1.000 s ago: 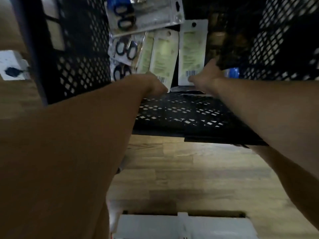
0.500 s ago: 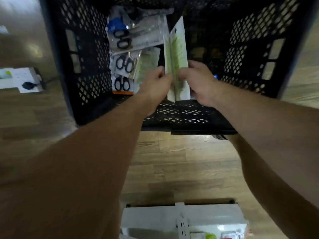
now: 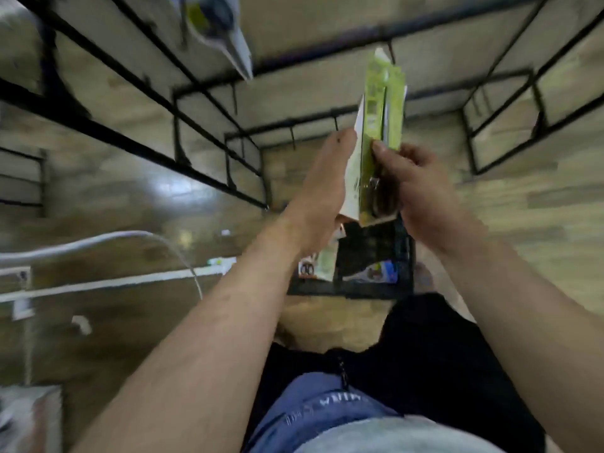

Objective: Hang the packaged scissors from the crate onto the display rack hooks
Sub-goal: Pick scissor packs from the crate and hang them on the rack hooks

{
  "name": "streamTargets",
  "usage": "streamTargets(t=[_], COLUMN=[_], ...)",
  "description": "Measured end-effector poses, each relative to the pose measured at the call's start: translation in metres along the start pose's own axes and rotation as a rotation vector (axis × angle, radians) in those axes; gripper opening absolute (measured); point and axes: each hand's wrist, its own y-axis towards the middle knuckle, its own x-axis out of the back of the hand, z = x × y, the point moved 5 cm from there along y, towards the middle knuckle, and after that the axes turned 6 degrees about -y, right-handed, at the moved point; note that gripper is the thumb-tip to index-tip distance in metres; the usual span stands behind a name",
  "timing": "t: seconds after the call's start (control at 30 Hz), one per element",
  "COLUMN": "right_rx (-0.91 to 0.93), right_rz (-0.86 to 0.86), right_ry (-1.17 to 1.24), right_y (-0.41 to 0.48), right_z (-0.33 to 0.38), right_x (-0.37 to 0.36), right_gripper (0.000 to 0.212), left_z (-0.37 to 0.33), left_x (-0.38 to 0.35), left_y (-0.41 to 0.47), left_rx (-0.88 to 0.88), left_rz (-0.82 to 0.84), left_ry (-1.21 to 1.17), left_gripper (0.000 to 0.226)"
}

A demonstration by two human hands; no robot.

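**Green-carded scissor packs held up edge-on before the rack**

No brand or text can be read: motion blur smears every print. The packaged scissors (image 3: 382,119) have lime-green card fronts with a small darker printed block that is illegible, and the pack on the left shows a plain white card back. Dark, rounded scissor handles sit under a clear blister near the lower end. The packs are thin, flat, long rectangles, held together edge-on and upright, above the crate (image 3: 346,293) and in front of the display rack (image 3: 81,124).

The rack is a frame of thin black metal bars, with short hooks (image 3: 336,123) hanging from its cross rails. One blurred pack (image 3: 225,37) already hangs at the top left. The crate is black plastic and sits on the floor below the hands. It holds more packs, one with an orange strip and black handle loops, another with a blue patch. The floor (image 3: 523,207) is wood-patterned planking, and a white cable (image 3: 98,243) curves across it.

The left hand (image 3: 327,188) lies flat against the white card back, stretched straight up along it. The right hand (image 3: 421,184) grips the packs from the other side, its thumb pressed on the green front and its fingers (image 3: 413,155) curled behind. Both forearms are bare and raised. White lettering on the blue shirt (image 3: 327,416) is unreadable.
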Motion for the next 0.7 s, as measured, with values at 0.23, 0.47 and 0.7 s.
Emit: streamTargets(t=[0.23,0.47,0.7], right_rx=[0.318,0.512,0.634], right_rz=[0.053,0.051,-0.076], right_ry=[-0.202,-0.204,-0.293], right_y=[-0.055,-0.12,-0.119], right_z=[0.191,0.229,0.271], right_x=[0.01,0.004,-0.013], right_gripper=[0.049,0.023,0.024], left_z=[-0.107,-0.193,-0.224], left_x=[-0.016,-0.017,-0.027], left_y=[-0.087,-0.122,-0.11], left_rx=[-0.346,-0.737,-0.693], left_rz=[-0.097,-0.29,-0.346], left_ry=[-0.272,0.297,0.281], left_gripper=[0.043,0.01,0.036])
